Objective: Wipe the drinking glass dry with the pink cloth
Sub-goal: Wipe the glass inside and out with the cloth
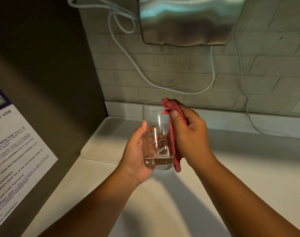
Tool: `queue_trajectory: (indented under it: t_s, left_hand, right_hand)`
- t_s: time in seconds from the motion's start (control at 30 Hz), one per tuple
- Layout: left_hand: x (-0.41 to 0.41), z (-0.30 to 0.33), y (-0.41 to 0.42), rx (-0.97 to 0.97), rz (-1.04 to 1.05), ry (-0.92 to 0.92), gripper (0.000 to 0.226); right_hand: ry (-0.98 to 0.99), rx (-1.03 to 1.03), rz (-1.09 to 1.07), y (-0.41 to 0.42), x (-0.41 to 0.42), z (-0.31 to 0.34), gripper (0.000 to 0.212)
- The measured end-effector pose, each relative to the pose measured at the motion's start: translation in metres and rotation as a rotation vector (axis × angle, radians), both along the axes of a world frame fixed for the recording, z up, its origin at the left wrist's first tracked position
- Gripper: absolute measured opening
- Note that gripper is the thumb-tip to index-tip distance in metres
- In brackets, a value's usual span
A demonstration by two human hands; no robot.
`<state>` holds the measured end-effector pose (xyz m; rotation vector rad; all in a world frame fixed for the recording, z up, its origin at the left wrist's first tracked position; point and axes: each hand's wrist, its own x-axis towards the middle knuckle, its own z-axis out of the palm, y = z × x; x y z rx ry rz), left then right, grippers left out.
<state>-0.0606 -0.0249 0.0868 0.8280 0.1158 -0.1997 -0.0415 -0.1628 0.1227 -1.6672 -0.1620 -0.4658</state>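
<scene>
I note my left hand [139, 151] gripping the upright drinking glass [157, 134]; my right hand [188, 134] clutches the pink cloth [174, 134] against the glass's right wall.

Single view only, head-mounted wide-angle, so no overlap with any other view. It looks forward and steeply down over both forearms onto the white counter [248, 168]. Close range: left hand [137, 151] and right hand [190, 134] sit mid-frame, arms entering from the bottom edge. Grey brick-pattern wall [180, 71] fills the top, with a brushed-metal wall unit [188, 23] cropped by the upper edge. Printed white notice [14, 151] runs skewed at the left, lines bowed by lens distortion.
</scene>
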Motion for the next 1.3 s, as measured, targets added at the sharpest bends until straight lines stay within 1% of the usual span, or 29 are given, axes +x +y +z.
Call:
queue_trajectory:
  t_s: [0.07, 0.23, 0.3, 0.5, 0.63, 0.73, 0.9, 1.03, 1.13, 1.2, 1.23, 1.3]
  left_hand:
    - [0.001, 0.000, 0.002, -0.041, 0.024, 0.019, 0.049]
    - [0.004, 0.002, 0.013, -0.136, 0.058, 0.054, 0.049]
    - [0.005, 0.004, 0.014, -0.142, 0.051, 0.049, 0.052]
    - [0.002, 0.007, 0.015, -0.057, 0.050, 0.028, 0.063]
    - [0.000, 0.005, 0.016, -0.038, 0.047, 0.035, 0.053]
    - [-0.001, 0.005, 0.018, -0.026, 0.041, 0.023, 0.050]
    - [-0.005, 0.009, 0.019, 0.074, 0.053, 0.007, 0.062]
    - [-0.009, 0.010, 0.013, 0.127, 0.087, 0.048, 0.072]
    - [-0.009, 0.011, 0.009, 0.132, 0.058, 0.018, 0.050]
    - [-0.009, 0.011, 0.007, 0.103, 0.033, 0.000, 0.044]
    - [-0.009, 0.011, 0.007, 0.095, 0.028, -0.006, 0.048]
    - [-0.011, 0.012, 0.005, 0.103, 0.049, -0.020, 0.063]
  right_hand:
    - [0.006, 0.069, 0.021, -0.004, -0.003, 0.001, 0.031]
    - [0.005, 0.070, 0.042, -0.012, -0.010, -0.003, 0.038]
    - [0.025, 0.079, 0.045, -0.014, -0.012, -0.007, 0.036]
    - [0.012, 0.019, 0.040, -0.014, -0.020, -0.015, 0.039]
    - [-0.029, -0.025, 0.038, -0.015, -0.023, -0.015, 0.031]
    - [-0.062, -0.083, 0.038, -0.013, -0.029, -0.014, 0.035]
    - [-0.113, -0.123, 0.063, -0.008, -0.037, -0.012, 0.041]
    - [-0.224, -0.226, 0.028, 0.001, -0.046, -0.012, 0.042]
    - [-0.288, -0.407, 0.022, 0.014, -0.054, -0.015, 0.048]
    - [-0.321, -0.532, -0.021, 0.022, -0.057, -0.014, 0.047]
    - [-0.331, -0.572, -0.048, 0.024, -0.056, -0.012, 0.046]
    - [-0.353, -0.601, -0.091, 0.026, -0.051, -0.005, 0.045]
